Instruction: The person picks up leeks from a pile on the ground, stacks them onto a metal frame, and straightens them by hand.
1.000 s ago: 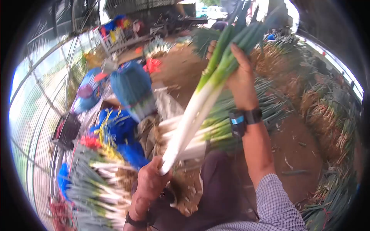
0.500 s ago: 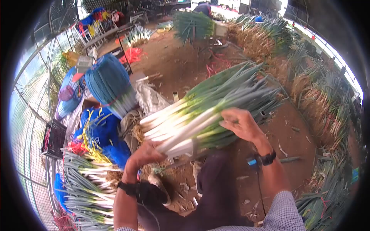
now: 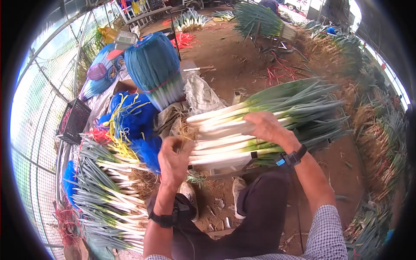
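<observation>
A thick layer of large green onions (image 3: 221, 135) lies across a low stand (image 3: 225, 170) in front of my knees, white ends left and leaves right. My right hand (image 3: 269, 129) rests over the white stalks, its fingers bent round a green onion near the top of the layer. Beside the root ends is my left hand (image 3: 173, 159), palm turned inward. Its fingers are loosely curled with a gap to the thumb, and I see nothing held in it.
More green onions (image 3: 112, 195) lie at lower left, beside blue netting (image 3: 145, 149) and yellow ties (image 3: 118, 130). A netted bundle (image 3: 154, 65) stands beyond, near a dark crate (image 3: 74, 121). Green onion piles (image 3: 385, 138) line the right side. A bundle sits on a far stand (image 3: 288, 32).
The green onion held between both hands now lies on the layer. My left hand has let go and lifted slightly at the root ends; the view has shifted left.
</observation>
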Demonstrator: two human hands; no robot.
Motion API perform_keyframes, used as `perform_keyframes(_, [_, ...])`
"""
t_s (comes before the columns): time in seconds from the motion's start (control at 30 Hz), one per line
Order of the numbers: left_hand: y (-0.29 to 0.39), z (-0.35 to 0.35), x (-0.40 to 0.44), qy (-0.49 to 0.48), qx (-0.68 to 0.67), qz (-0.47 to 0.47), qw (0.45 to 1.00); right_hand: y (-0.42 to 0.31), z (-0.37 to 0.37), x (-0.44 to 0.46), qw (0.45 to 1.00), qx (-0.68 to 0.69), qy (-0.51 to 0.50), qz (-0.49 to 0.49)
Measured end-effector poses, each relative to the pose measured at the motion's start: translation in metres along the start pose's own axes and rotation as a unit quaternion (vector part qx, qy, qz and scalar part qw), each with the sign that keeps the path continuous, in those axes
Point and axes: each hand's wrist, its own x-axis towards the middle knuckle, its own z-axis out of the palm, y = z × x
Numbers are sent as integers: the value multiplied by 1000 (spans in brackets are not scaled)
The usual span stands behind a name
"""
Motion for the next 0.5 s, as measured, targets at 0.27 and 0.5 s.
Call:
perform_keyframes(0.27, [-25,60,25,-295,-603,-191,716,-11,-11,12,991,43,-113,51])
perform_keyframes(0.5, [-2,70,20,-276,-596,-129,743,-20,-26,18,969,166,-143,113])
